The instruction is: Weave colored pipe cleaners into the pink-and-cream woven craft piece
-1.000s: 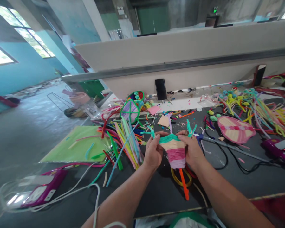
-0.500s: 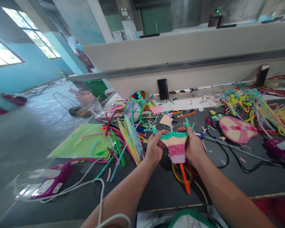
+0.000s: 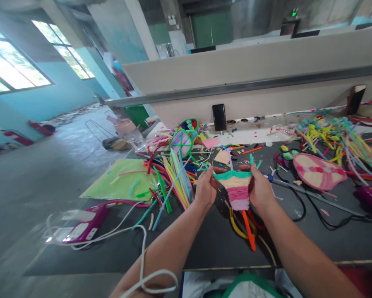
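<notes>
I hold a small woven fan of pipe cleaners [image 3: 237, 191] above the dark table [image 3: 316, 236]. It has teal, cream, pink and lilac bands and an orange stem pointing down. My left hand [image 3: 207, 188] grips its left edge near the teal top. My right hand [image 3: 258, 188] grips its right edge. Loose teal ends stick up above both hands.
A heap of coloured pipe cleaners [image 3: 173, 174] lies left of my hands beside a green sheet [image 3: 120, 184]. A finished pink fan [image 3: 319, 170], black cables [image 3: 310, 215] and more pipe cleaners [image 3: 337, 138] lie right. A purple glue gun [image 3: 86, 225] with white cord sits near left. A phone [image 3: 219, 117] leans on the partition.
The view has shifted, so everything sits further right in the frame. Both hands keep their grip on the woven fan; the teal ends above it look shorter and closer together.
</notes>
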Demonstrator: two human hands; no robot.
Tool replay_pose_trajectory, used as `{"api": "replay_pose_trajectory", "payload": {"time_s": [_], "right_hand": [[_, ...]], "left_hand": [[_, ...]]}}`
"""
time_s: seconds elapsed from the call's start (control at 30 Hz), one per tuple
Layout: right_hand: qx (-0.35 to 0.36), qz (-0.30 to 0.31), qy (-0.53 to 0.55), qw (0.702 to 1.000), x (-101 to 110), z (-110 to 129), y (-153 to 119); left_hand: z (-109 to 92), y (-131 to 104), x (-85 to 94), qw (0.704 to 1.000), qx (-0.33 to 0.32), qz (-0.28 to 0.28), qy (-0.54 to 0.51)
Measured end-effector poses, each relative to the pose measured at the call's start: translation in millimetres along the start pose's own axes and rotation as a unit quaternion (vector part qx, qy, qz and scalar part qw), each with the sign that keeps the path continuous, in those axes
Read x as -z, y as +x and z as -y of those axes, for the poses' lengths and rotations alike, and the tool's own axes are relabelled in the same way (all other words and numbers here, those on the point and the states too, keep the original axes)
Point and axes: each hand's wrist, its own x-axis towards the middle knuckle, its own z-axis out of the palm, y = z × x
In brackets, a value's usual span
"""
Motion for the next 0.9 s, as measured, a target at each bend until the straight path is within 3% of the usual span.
{"api": "replay_pose_trajectory", "payload": {"time_s": [0.27, 0.47, 0.6, 0.73, 0.9], "right_hand": [[-0.002, -0.020, -0.024, 1.000, 8, -2, 7], [-0.050, -0.032, -0.023, 0.998, 13, 1, 14], [-0.055, -0.058, -0.019, 0.997, 11, 4, 15], [-0.034, -0.080, -0.004, 0.996, 8, 8, 14], [-0.019, -0.103, 0.023, 0.994, 7, 12, 14]], "left_hand": [[7, 6, 7.7, 1.000, -0.013, 0.013, 0.021], [8, 9, 13.9, 0.999, 0.015, 0.035, 0.032], [0, 15, 16.4, 0.997, 0.041, 0.053, 0.042], [-11, 17, 13.9, 0.999, 0.031, 0.004, 0.020], [-30, -2, 3.4, 0.995, 0.076, 0.032, 0.053]]}}
